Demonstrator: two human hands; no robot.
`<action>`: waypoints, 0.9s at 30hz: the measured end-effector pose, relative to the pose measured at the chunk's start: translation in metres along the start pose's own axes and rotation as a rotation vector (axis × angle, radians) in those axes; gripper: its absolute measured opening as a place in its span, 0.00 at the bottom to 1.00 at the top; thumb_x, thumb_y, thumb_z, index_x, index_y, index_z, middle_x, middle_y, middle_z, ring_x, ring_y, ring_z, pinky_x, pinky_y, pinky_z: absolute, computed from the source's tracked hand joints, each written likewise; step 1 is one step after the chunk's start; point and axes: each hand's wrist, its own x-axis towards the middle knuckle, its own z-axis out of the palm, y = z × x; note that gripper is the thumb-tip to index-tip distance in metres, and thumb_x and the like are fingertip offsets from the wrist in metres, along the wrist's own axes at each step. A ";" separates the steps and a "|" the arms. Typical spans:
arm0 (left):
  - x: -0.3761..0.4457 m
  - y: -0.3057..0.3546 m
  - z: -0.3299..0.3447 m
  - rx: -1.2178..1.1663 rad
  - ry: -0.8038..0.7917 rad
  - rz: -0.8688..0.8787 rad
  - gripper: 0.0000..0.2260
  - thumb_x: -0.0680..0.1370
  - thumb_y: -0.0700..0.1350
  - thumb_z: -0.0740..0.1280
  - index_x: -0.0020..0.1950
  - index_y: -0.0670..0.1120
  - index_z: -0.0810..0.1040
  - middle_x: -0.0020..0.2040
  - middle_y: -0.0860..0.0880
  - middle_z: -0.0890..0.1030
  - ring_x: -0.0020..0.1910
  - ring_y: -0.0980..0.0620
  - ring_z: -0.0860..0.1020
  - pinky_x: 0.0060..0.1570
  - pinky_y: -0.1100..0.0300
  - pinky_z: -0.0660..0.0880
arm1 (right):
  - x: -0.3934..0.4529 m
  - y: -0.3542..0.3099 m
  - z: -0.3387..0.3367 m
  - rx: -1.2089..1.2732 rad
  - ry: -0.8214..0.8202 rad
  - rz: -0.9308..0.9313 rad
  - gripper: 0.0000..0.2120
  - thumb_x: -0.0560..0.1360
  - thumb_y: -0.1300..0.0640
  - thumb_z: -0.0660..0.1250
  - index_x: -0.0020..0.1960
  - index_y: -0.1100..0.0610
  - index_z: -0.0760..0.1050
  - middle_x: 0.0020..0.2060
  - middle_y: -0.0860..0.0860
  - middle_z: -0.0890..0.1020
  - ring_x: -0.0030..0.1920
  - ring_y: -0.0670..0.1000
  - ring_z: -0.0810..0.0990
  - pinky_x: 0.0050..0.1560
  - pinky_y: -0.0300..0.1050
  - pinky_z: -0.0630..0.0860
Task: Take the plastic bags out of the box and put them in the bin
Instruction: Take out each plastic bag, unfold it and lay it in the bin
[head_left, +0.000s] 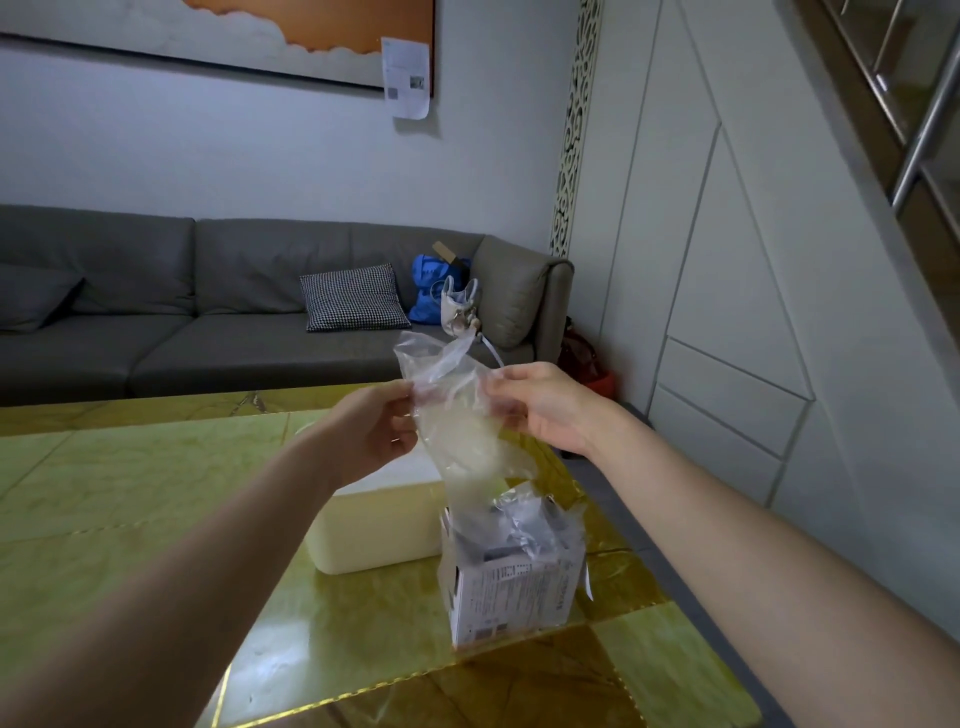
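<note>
A clear plastic bag (462, 421) hangs in the air above the table, stretched between my two hands. My left hand (371, 431) pinches its left edge and my right hand (543, 405) pinches its right edge. The bag's lower end trails down to the small white cardboard box (511, 597), which stands open on the table right under it. More crumpled clear plastic (530, 525) sticks out of the top of the box. No bin is visible.
A cream rectangular container (379, 525) sits just left of the box on the glossy green-and-gold table (130, 493). Behind the table runs a grey sofa (208, 312) with a checked cushion (353, 297) and a blue bag (431, 286). White wall panels stand at the right.
</note>
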 end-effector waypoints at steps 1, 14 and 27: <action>0.000 0.000 -0.002 0.021 0.017 -0.011 0.11 0.81 0.44 0.56 0.42 0.44 0.74 0.32 0.51 0.72 0.24 0.59 0.64 0.27 0.68 0.64 | 0.001 0.000 0.001 -0.048 0.036 -0.043 0.03 0.74 0.63 0.69 0.46 0.61 0.76 0.35 0.52 0.76 0.32 0.45 0.74 0.34 0.38 0.71; 0.001 0.001 -0.002 0.455 0.153 0.059 0.10 0.75 0.44 0.68 0.53 0.40 0.78 0.47 0.44 0.79 0.28 0.56 0.62 0.28 0.66 0.65 | -0.006 -0.008 0.008 -0.278 -0.210 -0.052 0.13 0.70 0.64 0.73 0.32 0.56 0.72 0.26 0.46 0.67 0.27 0.44 0.64 0.28 0.35 0.63; 0.006 0.031 -0.019 0.730 0.359 0.245 0.09 0.78 0.39 0.62 0.38 0.44 0.73 0.32 0.48 0.71 0.27 0.53 0.64 0.22 0.66 0.62 | 0.009 -0.018 0.018 -0.210 -0.090 -0.094 0.21 0.71 0.51 0.72 0.59 0.60 0.72 0.51 0.54 0.79 0.44 0.49 0.78 0.45 0.41 0.74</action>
